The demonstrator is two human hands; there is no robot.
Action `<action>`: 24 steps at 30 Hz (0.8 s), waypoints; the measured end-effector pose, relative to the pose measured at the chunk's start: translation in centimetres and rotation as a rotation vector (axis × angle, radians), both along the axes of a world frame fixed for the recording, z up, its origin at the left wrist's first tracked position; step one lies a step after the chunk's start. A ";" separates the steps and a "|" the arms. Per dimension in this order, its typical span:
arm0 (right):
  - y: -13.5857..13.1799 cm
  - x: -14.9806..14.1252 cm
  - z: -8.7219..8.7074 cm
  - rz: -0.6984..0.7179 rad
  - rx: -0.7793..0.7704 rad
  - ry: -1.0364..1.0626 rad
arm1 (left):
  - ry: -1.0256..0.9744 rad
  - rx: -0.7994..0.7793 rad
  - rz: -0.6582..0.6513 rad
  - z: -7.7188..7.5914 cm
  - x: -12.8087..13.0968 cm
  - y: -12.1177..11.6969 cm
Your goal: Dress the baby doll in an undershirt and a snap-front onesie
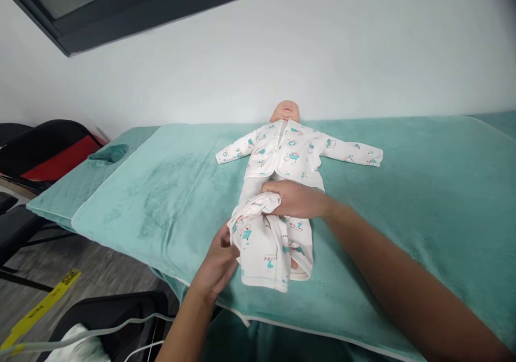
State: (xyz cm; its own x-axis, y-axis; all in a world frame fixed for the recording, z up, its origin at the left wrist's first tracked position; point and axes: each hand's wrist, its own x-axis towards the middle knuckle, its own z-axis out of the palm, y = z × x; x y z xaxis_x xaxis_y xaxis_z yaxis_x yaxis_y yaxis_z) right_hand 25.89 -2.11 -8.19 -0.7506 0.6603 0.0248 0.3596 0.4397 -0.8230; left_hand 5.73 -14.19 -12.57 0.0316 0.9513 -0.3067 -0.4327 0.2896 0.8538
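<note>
The doll is already dressed in its top, while the bunched trousers are gripped by the left hand and right hand, not yet drawn up.

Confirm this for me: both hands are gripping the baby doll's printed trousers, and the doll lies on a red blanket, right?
Not quite. In the head view the blanket is teal, not red. The left hand and right hand do grip the doll's printed trousers.

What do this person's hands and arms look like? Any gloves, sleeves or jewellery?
Both are bare. The left hand and right hand wear no gloves, and no rings show. Both forearms are uncovered as far as the picture's edge, with no sleeve, watch or bracelet in sight. No markings are visible.
</note>
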 end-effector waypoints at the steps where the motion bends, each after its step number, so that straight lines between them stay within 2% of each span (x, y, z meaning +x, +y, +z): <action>1: 0.0 0.0 0.0 0.006 -0.007 0.000 | 0.012 -0.004 0.000 0.1 0.1 0.1; 6: 0.0 0.1 0.2 0.039 -0.005 -0.018 | 0.152 0.028 0.009 0.8 0.5 1.3; 11: -0.2 0.2 0.3 0.065 -0.002 -0.025 | 0.422 0.081 0.236 0.4 0.3 3.2; 14: -0.2 0.1 0.1 0.031 -0.001 -0.003 | 0.482 0.113 0.316 -0.1 0.3 4.5; 19: -0.3 -0.7 -0.6 -0.133 0.081 0.098 | 0.421 0.117 0.317 0.1 0.6 6.6; 24: -0.8 -1.9 -1.7 -0.376 0.331 0.117 | 0.322 0.109 0.294 0.6 1.1 9.3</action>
